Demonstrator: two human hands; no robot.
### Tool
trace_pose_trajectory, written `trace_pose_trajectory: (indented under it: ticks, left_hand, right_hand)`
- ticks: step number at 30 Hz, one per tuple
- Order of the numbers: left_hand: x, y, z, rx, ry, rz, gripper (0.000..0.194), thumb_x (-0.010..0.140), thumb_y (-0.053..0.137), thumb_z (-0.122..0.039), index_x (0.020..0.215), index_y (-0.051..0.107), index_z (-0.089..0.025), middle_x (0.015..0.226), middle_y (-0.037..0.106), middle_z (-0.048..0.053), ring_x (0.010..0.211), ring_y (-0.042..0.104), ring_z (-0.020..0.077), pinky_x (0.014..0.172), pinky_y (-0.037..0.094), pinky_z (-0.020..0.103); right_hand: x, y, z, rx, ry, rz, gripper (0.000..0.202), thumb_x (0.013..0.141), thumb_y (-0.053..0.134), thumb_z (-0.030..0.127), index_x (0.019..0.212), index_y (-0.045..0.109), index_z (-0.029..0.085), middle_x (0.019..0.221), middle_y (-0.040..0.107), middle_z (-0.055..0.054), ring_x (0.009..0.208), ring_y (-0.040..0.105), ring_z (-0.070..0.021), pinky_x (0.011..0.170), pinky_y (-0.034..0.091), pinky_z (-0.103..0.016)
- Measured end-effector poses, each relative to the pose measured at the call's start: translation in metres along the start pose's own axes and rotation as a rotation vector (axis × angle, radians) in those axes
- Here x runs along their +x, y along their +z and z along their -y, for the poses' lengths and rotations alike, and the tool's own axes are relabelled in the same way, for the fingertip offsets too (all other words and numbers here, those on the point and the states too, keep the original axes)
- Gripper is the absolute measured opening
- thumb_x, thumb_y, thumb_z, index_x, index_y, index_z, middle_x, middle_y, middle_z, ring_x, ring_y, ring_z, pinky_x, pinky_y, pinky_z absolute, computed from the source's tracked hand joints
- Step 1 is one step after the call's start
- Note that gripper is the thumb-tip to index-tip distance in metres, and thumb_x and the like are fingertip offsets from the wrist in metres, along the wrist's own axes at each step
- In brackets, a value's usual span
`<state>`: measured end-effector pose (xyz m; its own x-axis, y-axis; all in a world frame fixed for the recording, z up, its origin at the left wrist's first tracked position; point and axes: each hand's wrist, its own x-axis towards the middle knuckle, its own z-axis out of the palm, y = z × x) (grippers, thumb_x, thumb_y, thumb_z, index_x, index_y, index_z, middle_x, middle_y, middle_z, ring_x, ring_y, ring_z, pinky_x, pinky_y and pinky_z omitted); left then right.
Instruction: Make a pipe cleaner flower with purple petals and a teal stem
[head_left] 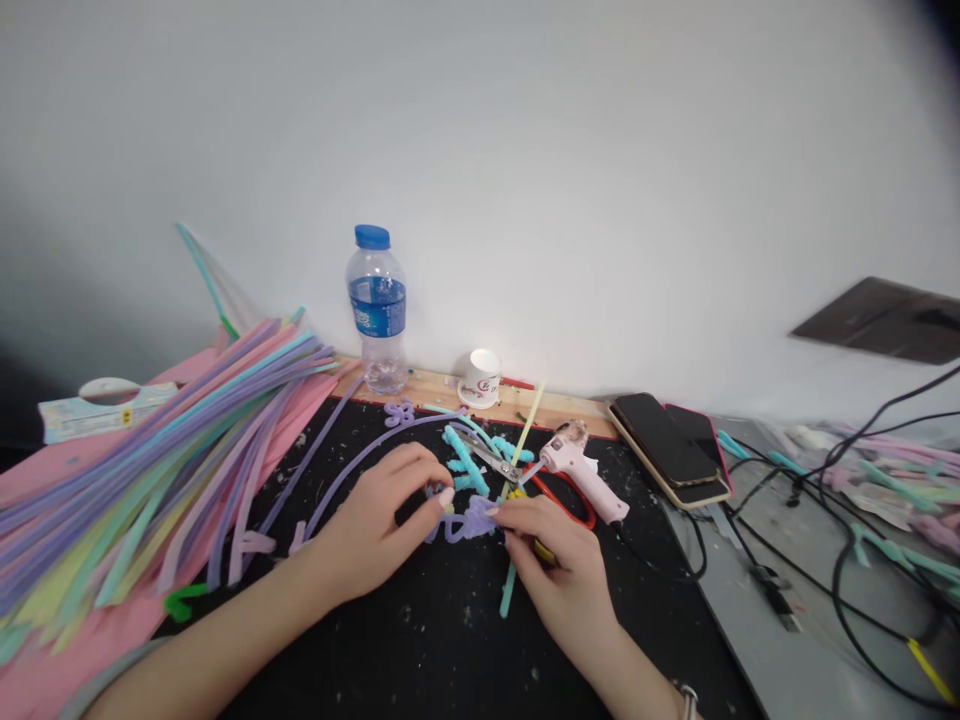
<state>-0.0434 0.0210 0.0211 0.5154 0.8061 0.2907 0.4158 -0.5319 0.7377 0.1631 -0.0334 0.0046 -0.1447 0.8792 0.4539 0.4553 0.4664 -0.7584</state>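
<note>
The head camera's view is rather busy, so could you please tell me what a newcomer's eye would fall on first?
Probably the big sheaf of pastel pipe cleaners fanned across the left side, then the blue-capped plastic bottle standing at the back. Next, at the centre, the right hand fingers a fuzzy purple pipe-cleaner piece, with the left hand close by and a pink glue gun lying just beyond the right.

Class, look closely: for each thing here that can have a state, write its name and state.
Bottle: upright, capped
Glue gun: lying on its side
Paper cup: standing, which end up unclear
Top phone: lying flat, screen dark
Scissors: lying down, open or shut unclear
Long fuzzy stems: heaped loosely
Purple piece: bent into loops, touched by right hand
</note>
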Motion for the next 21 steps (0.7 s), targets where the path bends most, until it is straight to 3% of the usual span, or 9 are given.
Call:
trace_pose_trajectory:
  ticks: [5,10,14,21]
  left_hand:
    - [-0.003,0.014,-0.007,-0.116,-0.079,0.164,0.022,0.090,0.042,-0.028,0.077,0.057,-0.018,0.072,0.054,0.000,0.067,0.050,0.0142,0.061,0.038,0.024]
    - [-0.006,0.025,-0.007,-0.211,-0.188,0.162,0.023,0.088,0.046,-0.027,0.067,0.051,-0.018,0.063,0.049,-0.003,0.060,0.045,0.0131,0.056,0.034,0.023]
    - [-0.007,0.029,-0.007,-0.284,-0.220,0.178,0.024,0.087,0.046,-0.025,0.064,0.050,-0.018,0.059,0.050,-0.003,0.057,0.047,0.0123,0.056,0.034,0.022]
    - [-0.009,0.032,-0.008,-0.290,-0.244,0.200,0.026,0.087,0.046,-0.026,0.063,0.050,-0.018,0.058,0.051,-0.004,0.058,0.048,0.0116,0.057,0.035,0.022]
  right_hand:
    - [0.001,0.000,0.004,-0.006,-0.019,0.002,0.025,0.080,0.054,0.003,0.091,0.068,0.021,0.090,0.070,-0.005,0.084,0.064,-0.0175,0.076,0.051,-0.030]
    - [-0.001,0.001,0.006,-0.016,0.021,0.039,0.025,0.078,0.056,0.005,0.095,0.066,0.021,0.091,0.070,-0.005,0.078,0.064,-0.0179,0.064,0.051,-0.028]
    - [-0.002,0.002,0.004,-0.083,0.011,0.032,0.022,0.080,0.057,0.008,0.097,0.065,0.021,0.084,0.070,-0.004,0.068,0.062,-0.0163,0.063,0.051,-0.028]
    - [-0.002,-0.001,-0.003,-0.185,-0.067,0.101,0.013,0.084,0.058,0.013,0.094,0.064,0.019,0.081,0.070,-0.005,0.072,0.065,-0.0177,0.067,0.052,-0.028]
